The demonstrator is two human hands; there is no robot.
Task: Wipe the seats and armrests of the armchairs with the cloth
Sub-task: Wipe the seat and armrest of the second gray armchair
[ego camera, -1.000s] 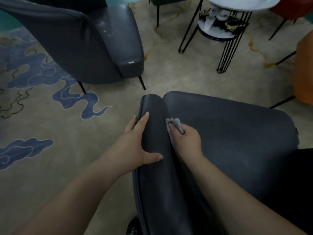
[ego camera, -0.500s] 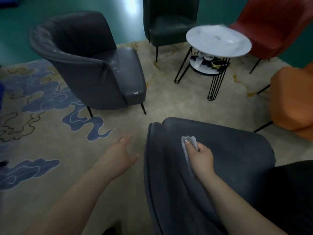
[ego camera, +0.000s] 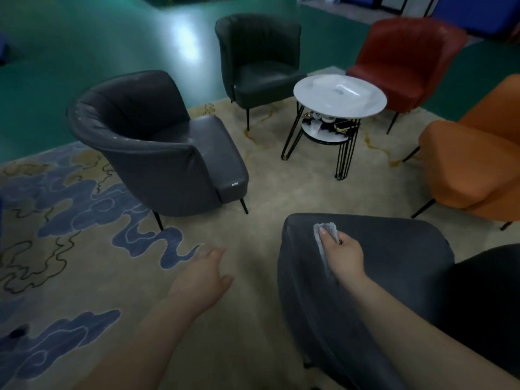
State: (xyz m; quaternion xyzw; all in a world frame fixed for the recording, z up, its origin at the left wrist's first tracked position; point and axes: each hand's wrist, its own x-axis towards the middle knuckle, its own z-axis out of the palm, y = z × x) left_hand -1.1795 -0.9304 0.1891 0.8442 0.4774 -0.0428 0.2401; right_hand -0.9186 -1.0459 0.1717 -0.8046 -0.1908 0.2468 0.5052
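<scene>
Left hand (ego camera: 203, 273) now off armrest (ego camera: 298, 266); cloth (ego camera: 323, 235) in right grip (ego camera: 342, 253).

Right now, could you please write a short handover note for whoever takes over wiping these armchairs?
Right hand: fingers grip the grey cloth, pressed on the near dark grey armchair where its armrest meets the seat.
Left hand: open, holding nothing, hovering over the carpet left of that chair.
Done: cannot tell from this view how much of the near chair is wiped.
Left: finish this chair's seat and armrests, then likely the other dark grey armchair, the black armchair, the red armchair and the orange armchair.
</scene>
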